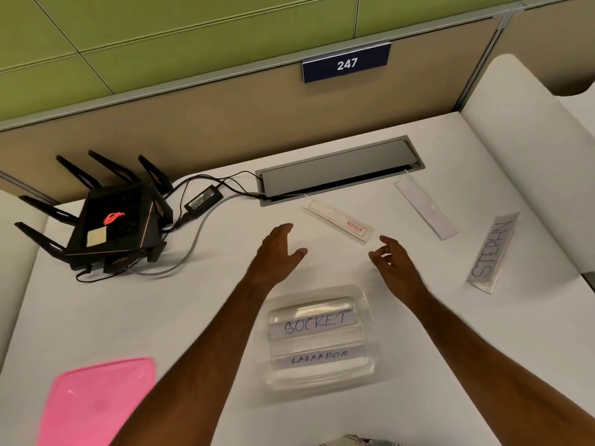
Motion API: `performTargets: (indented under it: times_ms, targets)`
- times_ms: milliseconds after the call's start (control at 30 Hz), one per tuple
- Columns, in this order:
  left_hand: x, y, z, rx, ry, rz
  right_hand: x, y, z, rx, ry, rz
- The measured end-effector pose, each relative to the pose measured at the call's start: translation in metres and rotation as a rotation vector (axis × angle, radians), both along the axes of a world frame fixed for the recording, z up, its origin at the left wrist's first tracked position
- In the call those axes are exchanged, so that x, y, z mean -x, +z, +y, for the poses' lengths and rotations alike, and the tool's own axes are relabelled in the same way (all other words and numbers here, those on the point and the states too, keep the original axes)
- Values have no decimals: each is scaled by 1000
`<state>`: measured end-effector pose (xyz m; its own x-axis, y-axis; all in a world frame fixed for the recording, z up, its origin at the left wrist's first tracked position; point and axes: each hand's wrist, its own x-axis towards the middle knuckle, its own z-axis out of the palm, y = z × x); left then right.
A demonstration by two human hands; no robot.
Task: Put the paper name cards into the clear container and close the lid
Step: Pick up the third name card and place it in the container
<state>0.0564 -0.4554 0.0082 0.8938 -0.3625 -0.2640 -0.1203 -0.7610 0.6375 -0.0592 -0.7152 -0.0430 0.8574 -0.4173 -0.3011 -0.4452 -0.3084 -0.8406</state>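
The clear container (pixel 365 320) sits uncovered on the white desk in front of me, with two name cards in it: "SOCKET" (pixel 314 325) and "LABRADOR" (pixel 318 357). Its pink lid (pixel 96 403) lies flat at the near left. Three more cards lie on the desk beyond: one with a red label (pixel 338 222), a blank-side-up one (pixel 425 209), and "STEPHN" (pixel 492 252) at the right. My left hand (pixel 278 252) and my right hand (pixel 391 262) hover past the container, fingers apart and holding nothing, just short of the red-label card.
A black router with several antennas (pixel 109 223) stands at the far left, with a power brick (pixel 203 200) and cables running to a grey cable hatch (pixel 338 170). A partition with a "247" sign (pixel 347 63) backs the desk. A white side panel (pixel 528 140) rises at the right.
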Motion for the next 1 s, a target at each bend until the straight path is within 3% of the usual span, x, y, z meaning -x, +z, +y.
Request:
performTargets:
  times_ms: [233, 1000]
  targets:
    - [-53, -16, -35, 69, 121, 175, -31, -17, -9, -64, -14, 80]
    - [-92, -44, -72, 83, 142, 211, -58, -34, -7, -114, -38, 62]
